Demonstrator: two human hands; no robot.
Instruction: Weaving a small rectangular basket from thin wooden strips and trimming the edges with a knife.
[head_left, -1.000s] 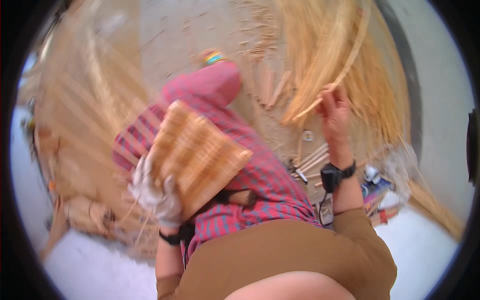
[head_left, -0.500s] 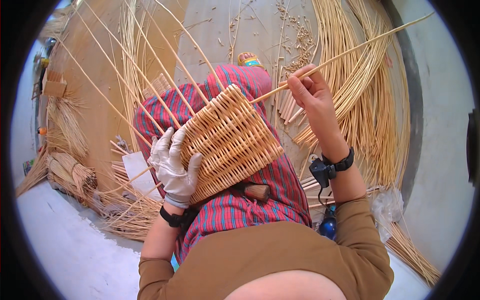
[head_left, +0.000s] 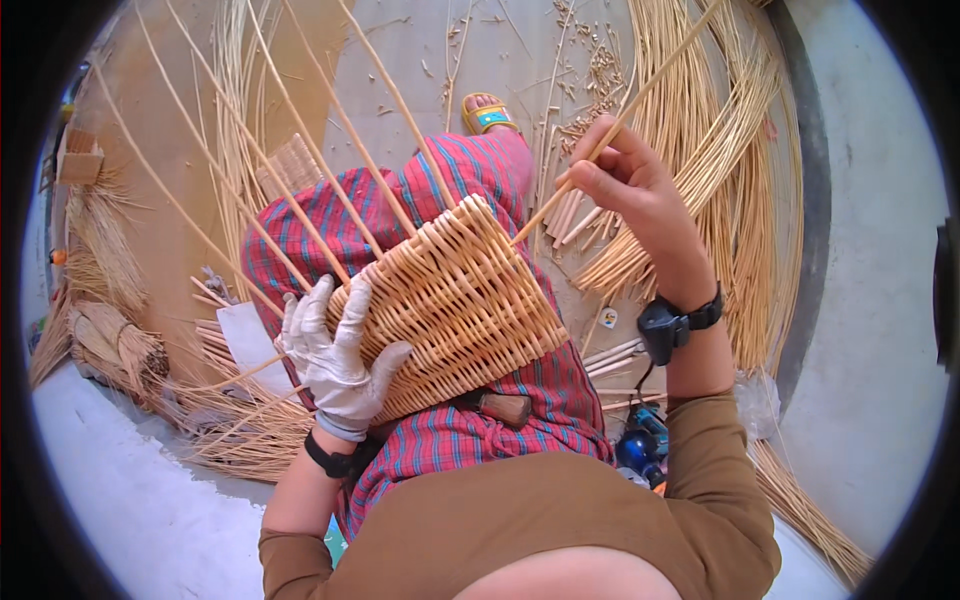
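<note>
A woven wicker panel [head_left: 450, 310] lies tilted across my lap on checked red cloth [head_left: 480, 175], with several long bare rods [head_left: 350, 135] fanning from its upper edge. My left hand [head_left: 335, 360], in a white glove, grips the panel's left end, fingers spread over the weave. My right hand [head_left: 635, 185] is bare and pinches a pale rod [head_left: 660, 75] that runs from the panel's upper right corner up to the right. Below the panel, a short dark wooden piece [head_left: 500, 408] rests on my lap.
Loose cane bundles [head_left: 740, 220] cover the floor at right, tied bundles [head_left: 115, 345] lie at left. Also around are cut offcuts [head_left: 595, 80], a white sheet [head_left: 250, 335], a cardboard box [head_left: 80, 155], a blue round tool [head_left: 640, 450] and pale walls [head_left: 870, 200] either side.
Since half a second ago the pinched rod has swung to a steeper angle, my right hand rising slightly with it. The panel sits a little lower in view. The oldest frame is blurred.
</note>
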